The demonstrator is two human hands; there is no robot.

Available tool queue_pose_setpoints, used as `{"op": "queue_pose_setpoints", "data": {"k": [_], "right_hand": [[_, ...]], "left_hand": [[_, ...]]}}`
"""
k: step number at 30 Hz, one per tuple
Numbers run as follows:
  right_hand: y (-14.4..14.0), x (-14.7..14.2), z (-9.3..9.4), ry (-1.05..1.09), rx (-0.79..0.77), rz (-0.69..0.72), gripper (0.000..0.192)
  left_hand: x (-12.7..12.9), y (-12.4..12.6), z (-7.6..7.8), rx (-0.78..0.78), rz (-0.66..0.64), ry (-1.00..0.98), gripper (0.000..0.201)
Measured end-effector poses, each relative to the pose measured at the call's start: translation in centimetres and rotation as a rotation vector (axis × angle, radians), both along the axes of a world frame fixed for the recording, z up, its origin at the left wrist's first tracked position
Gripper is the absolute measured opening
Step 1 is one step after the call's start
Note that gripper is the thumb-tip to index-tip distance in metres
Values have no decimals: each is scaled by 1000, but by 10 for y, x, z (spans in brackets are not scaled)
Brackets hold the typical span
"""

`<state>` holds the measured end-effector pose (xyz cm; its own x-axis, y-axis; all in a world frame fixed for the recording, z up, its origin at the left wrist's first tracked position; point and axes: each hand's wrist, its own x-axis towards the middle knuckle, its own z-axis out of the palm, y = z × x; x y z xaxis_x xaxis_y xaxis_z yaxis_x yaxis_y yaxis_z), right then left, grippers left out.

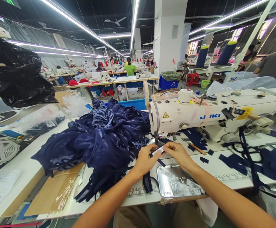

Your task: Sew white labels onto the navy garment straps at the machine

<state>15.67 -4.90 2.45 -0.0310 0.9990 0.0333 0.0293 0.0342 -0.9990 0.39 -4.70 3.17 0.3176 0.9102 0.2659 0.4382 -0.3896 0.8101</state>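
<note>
Your left hand (145, 159) and right hand (177, 152) each close their grip on a small white label (157, 150), pinched between the fingertips just below the sewing machine (214, 117) needle, over the worktop (223, 172). Both forearms reach forward, wrists level. Navy fabric (97, 142) is heaped to your left.

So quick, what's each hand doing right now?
Left hand: closed, pinching a small white label with a navy fabric strip.
Right hand: closed, pinching the same label's other end, just in front of the sewing machine.
</note>
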Motion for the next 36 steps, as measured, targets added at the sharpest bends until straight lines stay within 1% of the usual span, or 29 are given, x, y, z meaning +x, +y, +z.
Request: {"op": "queue_pose_setpoints", "data": {"k": [3, 4, 6, 11, 16, 20, 23, 26, 29, 31, 32, 33, 34, 35, 36], "right_hand": [[0, 0, -1, -13, 20, 16, 24], [0, 0, -2, -12, 25, 17, 24], [0, 0, -2, -14, 32, 15, 23], [0, -1, -1, -50, 47, 15, 23], [0, -2, -2, -50, 54, 15, 25], [0, -3, -3, -41, 61, 2, 22], [0, -4, -2, -28, 75, -11, 19], [1, -8, -1, -35, 80, 4, 15], [1, -9, -3, -26, 77, 41, 13], [-1, -2, -4, -100, 111, 94, 10], [-2, 4, -4, -175, 141, 116, 10], [-3, 13, -2, -276, 180, 124, 10], [-3, 24, -1, -407, 217, 115, 10], [-2, 37, 1, -572, 247, 84, 10], [1, 51, 3, -765, 263, 30, 11]], "left_hand": [[-2, 7, 1, -317, -94, -169, 35], [-2, 9, 1, -388, -99, -212, 36], [-2, 10, 1, -478, -85, -276, 35], [0, 8, 3, -566, -54, -389, 32], [0, 8, 4, -585, -39, -389, 31], [-1, 10, 3, -602, -34, -382, 30], [-1, 10, 4, -588, -31, -370, 30], [-1, 12, 3, -576, -28, -351, 28], [-3, 15, 3, -564, -56, -327, 26], [-7, 16, 3, -537, -79, -297, 25], [-10, 16, 4, -512, -86, -267, 24], [-14, 16, 5, -461, -85, -221, 24], [-17, 16, 7, -365, -73, -160, 22], [-19, 16, 8, -219, -52, -84, 21], [-20, 17, 9, -21, -25, 3, 19]]}}
